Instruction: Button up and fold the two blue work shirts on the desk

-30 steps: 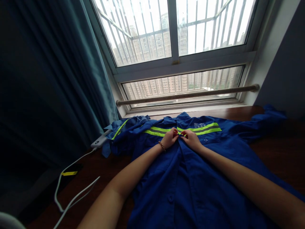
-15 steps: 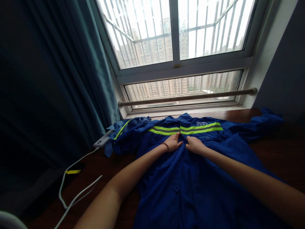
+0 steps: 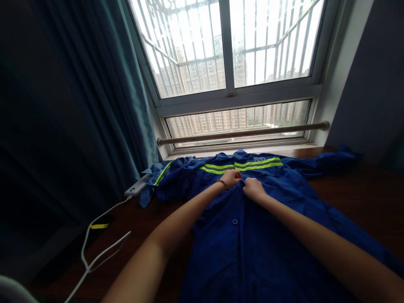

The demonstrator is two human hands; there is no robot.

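A window [image 3: 229,94] faces me, with a dark curtain [image 3: 94,84] on its left. On the table [image 3: 362,193] below lies the blue shirt [image 3: 214,248], its front partly hidden by my forearms. My left hand [image 3: 232,178] and right hand [image 3: 254,189] pinch its front edge, close together. Left of it, a white cable [image 3: 76,285] meets a pale box [image 3: 136,187]; a yellow strip [image 3: 99,226] lies near. 1 button [image 3: 235,221] shows below my hands.

Brown wooden tabletop [image 3: 347,200]: 1 blue shirt [image 3: 217,248], white cable [image 3: 77,285].
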